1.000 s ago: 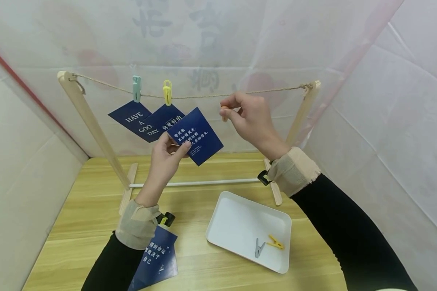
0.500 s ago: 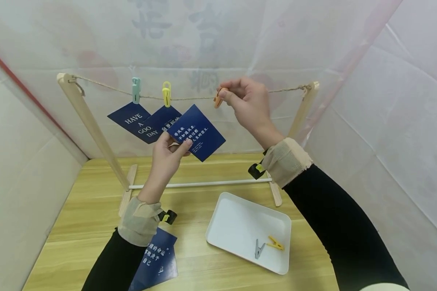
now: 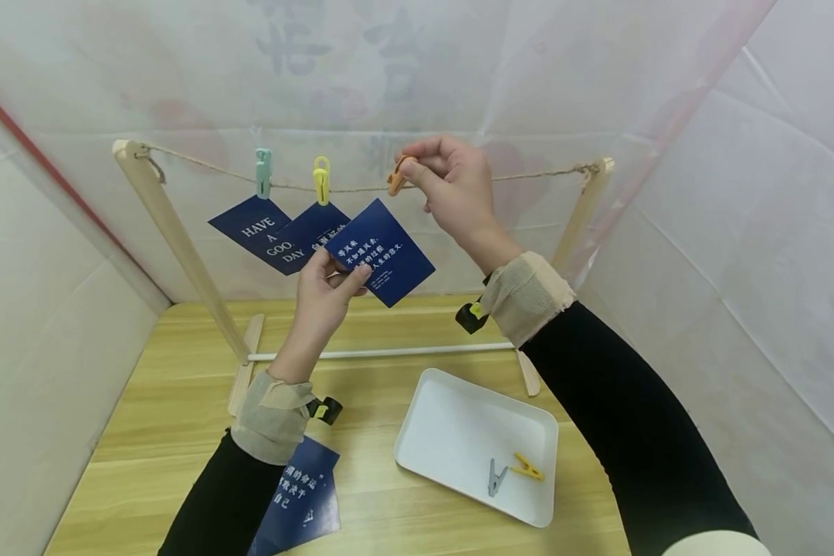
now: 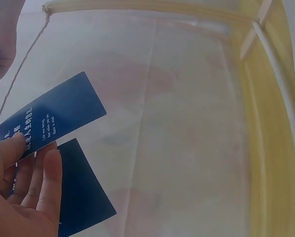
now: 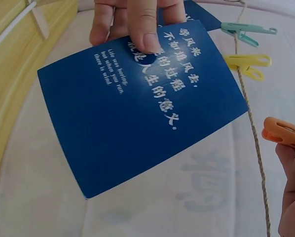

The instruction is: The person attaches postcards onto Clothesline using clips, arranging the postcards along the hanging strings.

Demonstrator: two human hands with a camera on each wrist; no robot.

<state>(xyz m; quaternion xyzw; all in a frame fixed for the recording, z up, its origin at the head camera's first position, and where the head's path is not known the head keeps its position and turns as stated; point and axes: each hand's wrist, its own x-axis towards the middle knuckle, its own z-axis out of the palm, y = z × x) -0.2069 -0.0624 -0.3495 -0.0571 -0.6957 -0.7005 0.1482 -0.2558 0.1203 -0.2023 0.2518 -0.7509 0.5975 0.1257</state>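
Note:
My left hand (image 3: 323, 297) pinches a blue card (image 3: 389, 266) with white writing between thumb and fingers, its top corner just below the twine (image 3: 361, 188). My right hand (image 3: 455, 189) pinches an orange clothespin (image 3: 399, 176) near the twine, up and right of that card. In the right wrist view the orange clothespin (image 5: 284, 132) is beside the twine, apart from the card. A mint clothespin (image 3: 263, 174) and a yellow clothespin (image 3: 322, 181) grip the twine, with a blue card (image 3: 250, 228) and another blue card (image 3: 313, 224) hanging below them, partly overlapped.
The twine is strung between two wooden posts (image 3: 181, 247) joined low down by a white rod (image 3: 417, 352). A white tray (image 3: 445, 409) on the table holds a grey clothespin (image 3: 496, 479) and a yellow-orange clothespin (image 3: 528, 466). More blue cards (image 3: 299, 502) lie under my left forearm.
My right hand has moved left along the twine with the orange clothespin, which now shows more fully. My left hand has shifted slightly right, and its card has turned a little.

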